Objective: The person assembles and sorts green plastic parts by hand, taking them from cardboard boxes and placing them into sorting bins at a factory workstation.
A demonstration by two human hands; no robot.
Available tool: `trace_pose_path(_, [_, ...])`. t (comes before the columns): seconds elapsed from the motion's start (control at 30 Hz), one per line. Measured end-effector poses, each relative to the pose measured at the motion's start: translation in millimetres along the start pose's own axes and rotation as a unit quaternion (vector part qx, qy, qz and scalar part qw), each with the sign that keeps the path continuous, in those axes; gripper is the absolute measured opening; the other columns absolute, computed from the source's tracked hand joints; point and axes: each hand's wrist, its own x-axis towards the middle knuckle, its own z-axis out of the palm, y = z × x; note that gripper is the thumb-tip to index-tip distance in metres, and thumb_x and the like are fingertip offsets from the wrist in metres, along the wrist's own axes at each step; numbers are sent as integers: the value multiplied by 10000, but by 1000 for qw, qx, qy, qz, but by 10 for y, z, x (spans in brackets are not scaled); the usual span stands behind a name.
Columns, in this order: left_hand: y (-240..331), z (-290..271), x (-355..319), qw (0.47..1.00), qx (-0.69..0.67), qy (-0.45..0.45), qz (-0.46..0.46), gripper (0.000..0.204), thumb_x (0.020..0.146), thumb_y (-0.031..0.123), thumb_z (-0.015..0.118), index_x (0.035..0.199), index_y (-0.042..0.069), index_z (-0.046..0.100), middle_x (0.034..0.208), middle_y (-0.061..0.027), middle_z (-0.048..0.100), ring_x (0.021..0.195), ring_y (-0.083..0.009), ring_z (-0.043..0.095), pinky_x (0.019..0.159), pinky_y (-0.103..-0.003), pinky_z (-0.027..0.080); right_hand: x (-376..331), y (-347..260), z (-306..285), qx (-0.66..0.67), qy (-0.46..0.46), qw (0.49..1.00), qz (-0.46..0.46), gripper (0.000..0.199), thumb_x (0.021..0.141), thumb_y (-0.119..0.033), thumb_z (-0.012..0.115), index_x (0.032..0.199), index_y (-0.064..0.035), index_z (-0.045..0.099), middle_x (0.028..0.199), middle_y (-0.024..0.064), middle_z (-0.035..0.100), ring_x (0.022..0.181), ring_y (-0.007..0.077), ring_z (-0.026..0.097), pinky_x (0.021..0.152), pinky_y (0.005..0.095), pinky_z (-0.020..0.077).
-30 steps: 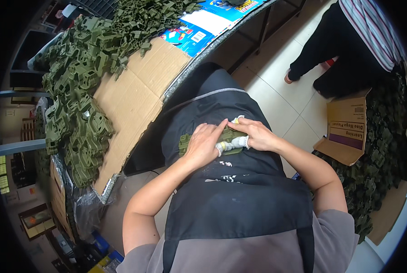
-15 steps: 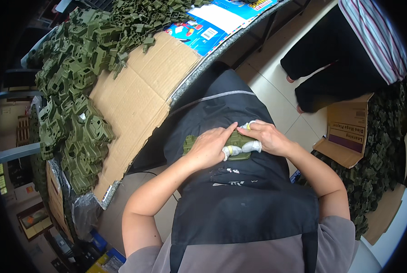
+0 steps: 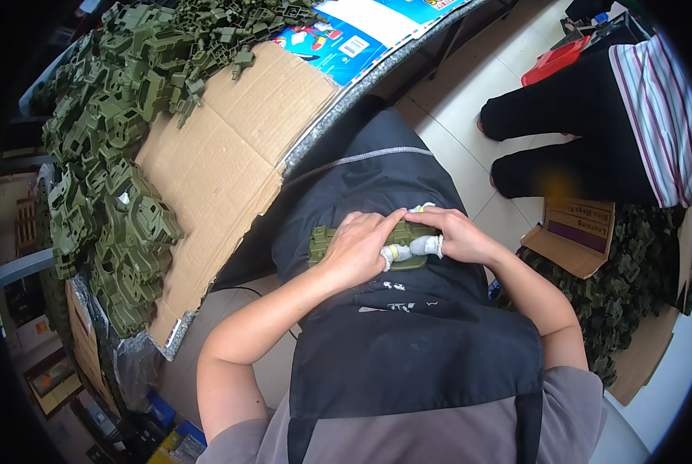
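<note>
Hands have slid slightly nearer on the lap: left hand [image 3: 359,251] and right hand [image 3: 452,236], fingers curled, still press one green plastic part [image 3: 324,244] against the apron [image 3: 408,340], right of the bench [image 3: 230,155].

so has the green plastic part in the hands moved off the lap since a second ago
No. The green plastic part stays on the dark apron, pressed between both hands.

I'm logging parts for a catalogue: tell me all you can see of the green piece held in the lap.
The green plastic part is olive, moulded and blocky, with notched edges at its exposed left end. It lies flat on the dark apron over the lap. The left hand covers its middle; the right hand, with taped fingertips, grips its right end. Most of it is hidden.
</note>
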Motion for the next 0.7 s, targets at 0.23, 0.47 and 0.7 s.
trace_pose_path(0.23, [65, 56, -69, 999, 45, 15, 1, 683, 616, -22, 568, 1276, 51, 413, 952, -147, 575, 959, -289, 552, 957, -426, 352, -86, 13, 163, -45, 34, 998, 4, 533, 676, 64, 538, 1206, 24, 495, 963, 181, 536, 930, 340, 530, 834, 377, 419])
trace_pose_path(0.47, [35, 121, -178, 996, 57, 72, 15, 679, 625, -21, 563, 1280, 63, 405, 999, -155, 585, 986, -295, 552, 1010, -449, 318, -158, -86, 243, -57, 40, 998, 7, 532, 791, -72, 569, 1296, -16, 412, 957, 159, 490, 943, 306, 498, 833, 359, 396])
trace_pose_path(0.7, [65, 77, -119, 998, 67, 17, -8, 676, 640, -16, 571, 1288, 76, 403, 956, -147, 586, 969, -295, 552, 1029, -468, 276, -107, 60, 287, -9, 82, 997, 5, 466, 740, 12, 561, 1204, -22, 524, 867, 155, 505, 868, 311, 531, 799, 359, 416])
